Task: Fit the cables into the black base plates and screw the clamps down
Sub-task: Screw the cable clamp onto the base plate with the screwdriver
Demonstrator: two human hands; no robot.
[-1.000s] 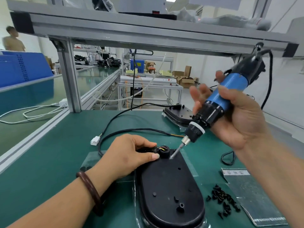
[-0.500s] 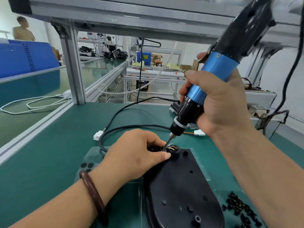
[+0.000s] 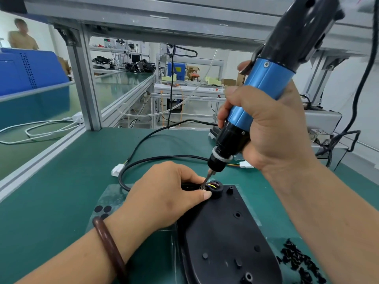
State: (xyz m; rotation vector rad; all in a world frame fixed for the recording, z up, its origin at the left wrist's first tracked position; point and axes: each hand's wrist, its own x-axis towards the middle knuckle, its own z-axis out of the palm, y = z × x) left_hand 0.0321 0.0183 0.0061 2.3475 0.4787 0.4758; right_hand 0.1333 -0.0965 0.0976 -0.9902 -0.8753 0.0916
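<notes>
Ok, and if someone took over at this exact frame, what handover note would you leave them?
Left hand pinches the cable end at the top of the base plate.
Right hand grips the screwdriver, with its bit down beside the coloured wires in the plate's round socket.
Done: the cable is fitted into the plate.
Left: drive the clamp screw home. The fingers hide the clamp, so I cannot tell how tight it is.
Spare screws lie to the plate's right.

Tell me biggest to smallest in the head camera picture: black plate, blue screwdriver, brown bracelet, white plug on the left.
1. The black plate and the blue screwdriver: they look about equal, and the screwdriver is nearer the camera, so no ranking.
2. The brown bracelet.
3. The white plug.
</notes>
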